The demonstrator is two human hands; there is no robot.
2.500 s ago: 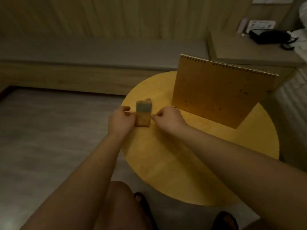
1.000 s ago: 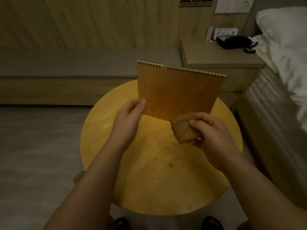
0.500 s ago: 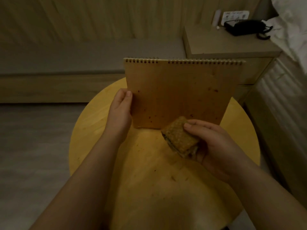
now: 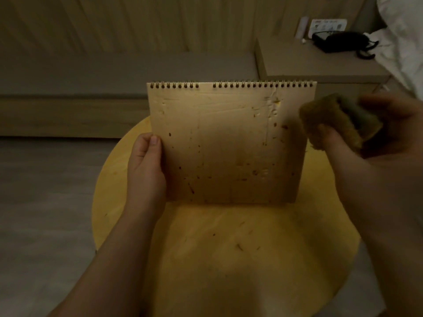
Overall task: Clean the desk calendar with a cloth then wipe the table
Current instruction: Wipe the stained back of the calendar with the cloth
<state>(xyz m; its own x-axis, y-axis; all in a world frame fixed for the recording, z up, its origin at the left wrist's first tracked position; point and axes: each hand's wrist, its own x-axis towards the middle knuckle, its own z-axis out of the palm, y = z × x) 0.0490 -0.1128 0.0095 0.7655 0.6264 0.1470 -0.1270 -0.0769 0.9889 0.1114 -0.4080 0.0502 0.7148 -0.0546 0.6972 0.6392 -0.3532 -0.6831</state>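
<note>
Matt, spotted cardboard calendar [image 4: 231, 143], wire spiral binding; seemingly rough, nubby cloth [image 4: 329, 121]; smooth wooden table [image 4: 229, 259].

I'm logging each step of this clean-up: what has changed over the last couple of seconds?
The left hand let go of the folded cloth and took the desk calendar by its left edge, turning it square to the camera. The right hand lifted the cloth off the round table and carried it up beside the calendar's upper right edge. The calendar's stains remain; its base stays on the table.

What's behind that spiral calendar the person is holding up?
Behind the calendar the far part of the round table is covered. Above its spiral edge show a long bench and a wall. Its other face is hidden.
</note>
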